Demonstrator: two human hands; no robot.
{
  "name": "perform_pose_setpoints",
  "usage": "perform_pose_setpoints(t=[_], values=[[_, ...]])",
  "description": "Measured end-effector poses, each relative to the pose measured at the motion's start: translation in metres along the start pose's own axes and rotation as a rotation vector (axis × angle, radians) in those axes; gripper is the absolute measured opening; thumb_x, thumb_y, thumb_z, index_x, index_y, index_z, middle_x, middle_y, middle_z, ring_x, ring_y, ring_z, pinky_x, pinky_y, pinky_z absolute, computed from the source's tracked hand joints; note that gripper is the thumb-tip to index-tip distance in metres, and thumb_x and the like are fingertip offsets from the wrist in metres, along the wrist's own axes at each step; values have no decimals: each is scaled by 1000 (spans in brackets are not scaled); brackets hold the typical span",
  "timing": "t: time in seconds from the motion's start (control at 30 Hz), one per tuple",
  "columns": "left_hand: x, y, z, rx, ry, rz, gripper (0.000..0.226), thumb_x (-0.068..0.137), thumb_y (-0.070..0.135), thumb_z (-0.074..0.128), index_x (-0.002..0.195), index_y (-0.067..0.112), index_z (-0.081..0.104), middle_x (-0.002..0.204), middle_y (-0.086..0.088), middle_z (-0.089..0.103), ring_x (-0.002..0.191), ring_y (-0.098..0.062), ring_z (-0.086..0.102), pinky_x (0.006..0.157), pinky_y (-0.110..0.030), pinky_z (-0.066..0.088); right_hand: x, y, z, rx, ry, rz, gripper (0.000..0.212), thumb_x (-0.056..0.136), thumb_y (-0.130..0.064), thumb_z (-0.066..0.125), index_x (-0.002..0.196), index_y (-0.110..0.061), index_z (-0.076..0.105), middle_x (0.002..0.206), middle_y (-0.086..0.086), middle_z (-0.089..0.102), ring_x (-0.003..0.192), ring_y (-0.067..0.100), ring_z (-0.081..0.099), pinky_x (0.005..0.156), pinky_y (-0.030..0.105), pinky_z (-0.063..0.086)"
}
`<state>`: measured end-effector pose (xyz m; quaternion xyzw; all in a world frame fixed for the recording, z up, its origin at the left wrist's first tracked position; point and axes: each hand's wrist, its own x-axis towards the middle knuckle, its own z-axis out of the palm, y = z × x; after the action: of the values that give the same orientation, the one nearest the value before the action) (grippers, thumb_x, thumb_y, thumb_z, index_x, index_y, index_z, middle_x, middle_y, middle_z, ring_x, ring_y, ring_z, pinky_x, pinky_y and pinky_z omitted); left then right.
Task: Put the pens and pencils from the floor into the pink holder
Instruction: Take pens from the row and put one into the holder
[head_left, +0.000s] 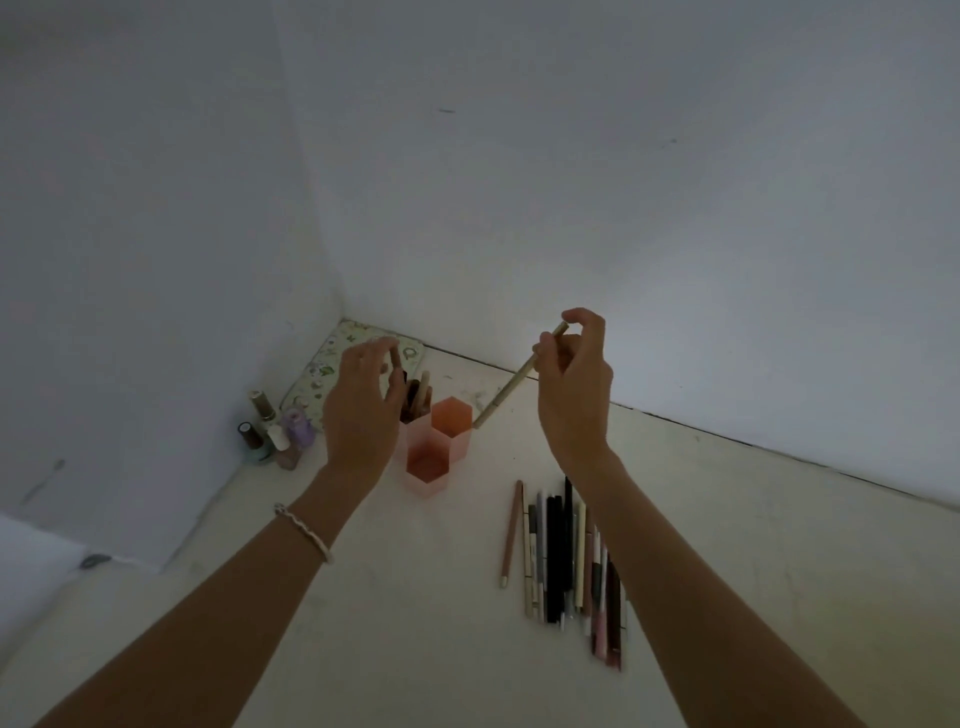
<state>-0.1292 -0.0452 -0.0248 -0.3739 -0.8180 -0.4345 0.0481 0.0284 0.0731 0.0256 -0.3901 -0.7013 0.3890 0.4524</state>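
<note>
Pink holder (439, 447), hex cells, stands on floor (363, 597) nr wall corner; back cell already has a few pens, front 2 look empty. Right hand (571, 384) pinched on a beige pencil (511, 384), tip angled down just beside holder's rim, not in yet. Left hand (363, 400) loosely spread, holds nothing, hovering by holder. Approx. a dozen pens/pencils (566, 561) left lying on floor, so mostly undone. Nail polish bottles (275, 434) & floral pouch (332, 364) in corner; dim room, bare white walls (571, 182).

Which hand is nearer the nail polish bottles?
Left. The left hand hovers just right of the nail polish bottles; the right hand, holding a pencil, is beyond the holder.
</note>
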Motion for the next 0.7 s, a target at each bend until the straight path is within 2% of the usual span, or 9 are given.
perform_pose_setpoints(t=[0.07, 0.13, 0.2, 0.27, 0.4, 0.57, 0.7], values=[[-1, -8, 1, 65, -24, 39, 32, 95, 15, 55, 127, 11, 60, 127, -11, 55, 115, -25, 54, 92, -36, 50, -4, -2, 9, 36, 0, -38, 18, 99, -17, 48, 113, -26, 42, 79, 2, 68, 68, 15, 63, 55, 19, 48], [1, -11, -2, 98, 21, 46, 29, 95, 12, 56, 122, 9, 65, 127, -15, 56, 119, -30, 51, 98, -42, 47, -9, -5, 20, 72, -4, -86, 18, 99, -18, 48, 114, -27, 42, 84, -2, 69, 71, 9, 64, 60, 14, 49], [6, -13, -7, 148, 30, 94, 26, 94, 10, 56, 115, 9, 71, 130, -16, 57, 120, -33, 52, 99, -46, 46, -14, -8, 32, 92, -4, -120, 19, 99, -19, 49, 115, -28, 41, 87, -1, 69, 76, 8, 64, 66, 17, 51], [10, -16, -15, 229, 59, 149, 27, 93, 12, 55, 115, 12, 72, 136, -13, 54, 124, -33, 50, 99, -44, 44, -19, -12, 43, 93, -3, -147, 19, 100, -20, 49, 116, -26, 42, 88, 0, 68, 77, 9, 64, 71, 21, 53], [21, -18, -32, 227, 160, 96, 35, 93, 13, 48, 123, 18, 66, 144, -10, 46, 132, -30, 41, 102, -46, 36, -25, -16, 58, 77, 16, -187, 19, 100, -18, 49, 118, -21, 44, 87, -1, 67, 77, 10, 63, 72, 25, 53], [29, -10, -42, 168, 189, 197, 41, 94, 9, 50, 134, 18, 55, 145, -8, 44, 132, -25, 41, 103, -39, 32, -25, -20, 62, 89, 42, -190, 20, 99, -19, 50, 115, -28, 43, 87, 0, 67, 78, 10, 63, 73, 22, 53], [29, 3, -40, 28, 243, 72, 39, 92, 8, 49, 130, 15, 55, 142, -7, 45, 132, -20, 40, 104, -27, 24, -24, -17, 62, 32, 23, -205, 19, 100, -19, 50, 114, -28, 42, 86, -2, 66, 76, 9, 62, 72, 20, 52]])
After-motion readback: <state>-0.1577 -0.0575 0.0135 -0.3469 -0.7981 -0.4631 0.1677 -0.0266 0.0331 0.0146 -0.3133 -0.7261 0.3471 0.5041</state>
